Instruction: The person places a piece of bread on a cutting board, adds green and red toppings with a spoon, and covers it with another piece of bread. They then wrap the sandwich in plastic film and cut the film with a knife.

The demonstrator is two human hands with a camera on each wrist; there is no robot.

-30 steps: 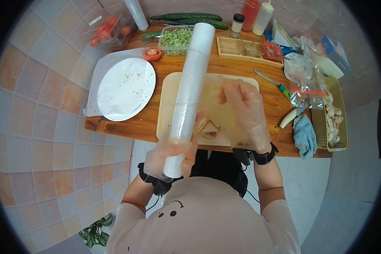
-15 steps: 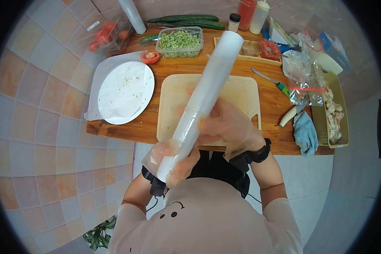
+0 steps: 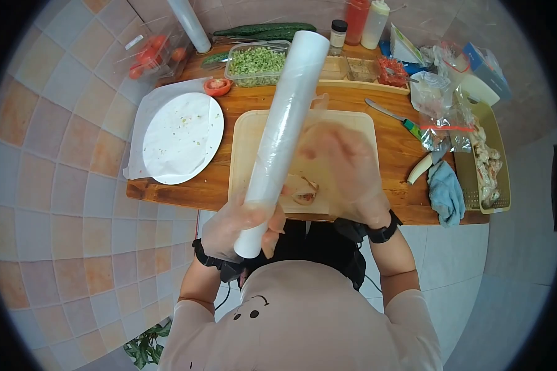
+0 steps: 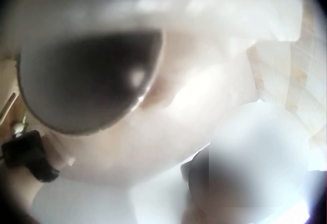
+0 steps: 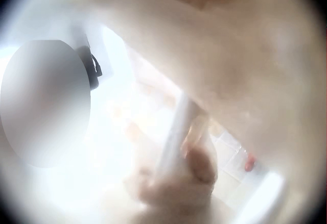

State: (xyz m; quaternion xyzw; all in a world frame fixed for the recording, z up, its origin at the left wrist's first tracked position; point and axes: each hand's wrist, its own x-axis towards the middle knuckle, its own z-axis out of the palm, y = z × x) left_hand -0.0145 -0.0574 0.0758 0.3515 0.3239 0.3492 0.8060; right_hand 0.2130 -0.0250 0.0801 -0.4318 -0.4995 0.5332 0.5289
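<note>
My left hand (image 3: 241, 226), in a clear plastic glove, grips the lower end of a long white roll of plastic wrap (image 3: 283, 133). The roll slants up and away over the cutting board (image 3: 244, 142); its end opening (image 4: 92, 81) fills much of the left wrist view. Just right of the roll, my gloved right hand (image 3: 346, 164) is raised over the board, fingers bent and blurred by motion; I cannot tell whether it pinches film. Between the hands, a piece of sandwich (image 3: 304, 189) with a browned crust shows on the board, partly covered by the roll and left fingers.
Left stands a paper-lined plate (image 3: 182, 139) with crumbs. Behind are a cut tomato (image 3: 217, 86), a tub of chopped greens (image 3: 257, 63), cucumbers (image 3: 266, 30) and a wooden condiment tray (image 3: 334, 67). Right are a green-handled knife (image 3: 393, 114), a blue cloth (image 3: 446, 193) and a basket (image 3: 504, 167).
The right hand moved in behind the roll, hiding the sandwich piece, then swung back out to the right. The roll tipped rightward and returned more upright, with the left hand still gripping it.
</note>
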